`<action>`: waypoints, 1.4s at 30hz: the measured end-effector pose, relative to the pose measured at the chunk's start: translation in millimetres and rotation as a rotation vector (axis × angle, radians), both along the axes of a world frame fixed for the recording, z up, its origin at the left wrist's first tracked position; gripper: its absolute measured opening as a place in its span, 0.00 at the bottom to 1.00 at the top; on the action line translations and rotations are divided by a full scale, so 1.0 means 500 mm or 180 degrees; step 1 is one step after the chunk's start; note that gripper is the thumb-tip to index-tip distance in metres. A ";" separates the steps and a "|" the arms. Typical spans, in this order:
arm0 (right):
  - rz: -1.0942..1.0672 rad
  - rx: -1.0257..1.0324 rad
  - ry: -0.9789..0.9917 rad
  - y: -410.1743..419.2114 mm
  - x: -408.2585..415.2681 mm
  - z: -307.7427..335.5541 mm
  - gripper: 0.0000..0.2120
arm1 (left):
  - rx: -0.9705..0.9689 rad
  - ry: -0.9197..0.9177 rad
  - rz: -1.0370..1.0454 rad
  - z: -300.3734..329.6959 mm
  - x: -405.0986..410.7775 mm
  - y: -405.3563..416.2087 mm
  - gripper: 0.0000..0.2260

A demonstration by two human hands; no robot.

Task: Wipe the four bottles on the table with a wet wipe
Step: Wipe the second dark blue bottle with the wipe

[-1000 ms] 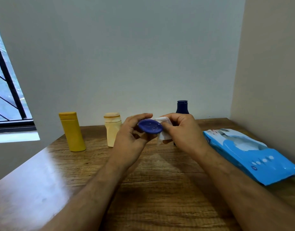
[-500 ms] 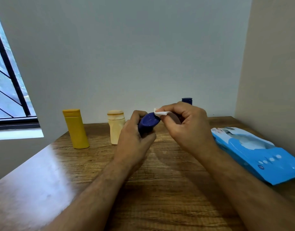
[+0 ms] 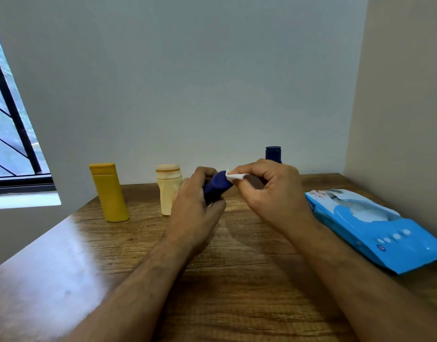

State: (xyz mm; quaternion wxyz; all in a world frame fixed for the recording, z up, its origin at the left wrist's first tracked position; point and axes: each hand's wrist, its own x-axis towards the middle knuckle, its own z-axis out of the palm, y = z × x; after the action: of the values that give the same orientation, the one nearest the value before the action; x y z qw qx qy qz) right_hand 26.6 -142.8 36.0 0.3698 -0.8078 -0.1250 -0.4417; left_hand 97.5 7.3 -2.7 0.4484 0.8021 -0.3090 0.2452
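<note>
Left hand: my left hand (image 3: 195,213) is gripping the blue bottle (image 3: 216,186), fingers curled round it, holding it up off the table (image 3: 237,280) and tilted toward my right.
Right hand: my right hand (image 3: 269,191) is pinching the wipe (image 3: 234,175) and pressing it against the blue bottle's upper end.
Blue bottle: sitting in the air between my two hands, just right of the cream bottle (image 3: 168,191).
Cream bottle: standing upright at the back of the table, partly behind my left hand.
Yellow bottle (image 3: 110,192): standing upright, left of the cream bottle, apart from it.
Dark bottle (image 3: 273,153): well right of the cream bottle; only its cap is showing above my right hand.
Wipe pack (image 3: 370,228): lying flat, far right of the cream bottle, near the side wall.
</note>
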 end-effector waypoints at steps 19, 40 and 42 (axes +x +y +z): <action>0.0193 -0.0409 -0.0172 0.014 -0.014 0.005 0.10 | -0.0086 0.0159 -0.0445 0.001 -0.006 0.001 0.18; 0.0277 0.0416 0.0306 -0.010 -0.004 0.003 0.06 | -0.0877 0.0516 -0.1027 0.023 -0.039 -0.009 0.18; 0.0457 0.0299 0.0535 -0.008 0.000 -0.004 0.06 | -0.1273 0.0691 -0.1111 0.030 -0.036 -0.002 0.16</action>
State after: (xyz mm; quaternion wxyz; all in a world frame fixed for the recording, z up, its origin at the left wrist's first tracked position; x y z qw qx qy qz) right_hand 26.4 -146.6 34.1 0.4471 -0.8127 -0.1302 -0.3502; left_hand 79.7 6.1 12.3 0.6636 0.6540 -0.3380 0.1331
